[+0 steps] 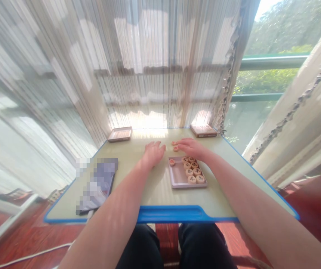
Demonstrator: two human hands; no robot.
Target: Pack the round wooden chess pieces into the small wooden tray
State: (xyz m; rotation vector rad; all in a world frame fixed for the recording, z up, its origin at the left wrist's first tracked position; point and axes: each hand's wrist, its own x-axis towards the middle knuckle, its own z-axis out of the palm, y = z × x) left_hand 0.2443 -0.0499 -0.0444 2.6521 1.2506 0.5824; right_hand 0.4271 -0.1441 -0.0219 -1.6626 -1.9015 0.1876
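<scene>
My left hand (154,153) is over the table with fingers apart, holding nothing. Across from it, my right hand (191,148) stretches its fingers to the left, its tips at two Chinese chess pieces: a near one (175,148) and a partly covered one (173,143). I cannot tell how firmly the fingertips touch them. Just below my right hand lies a shallow box tray (178,184). Dark-lettered chess pieces (189,172) fill two columns along its right side. A red-lettered piece (172,162) sits alone in its upper left corner.
An open box lid (120,134) lies at the table's far left corner, a flat brown box (203,130) at the far right. A dark tablet or phone (104,179) with a white cable rests at left. The table (154,190) has a blue edge; curtains (149,74) hang behind.
</scene>
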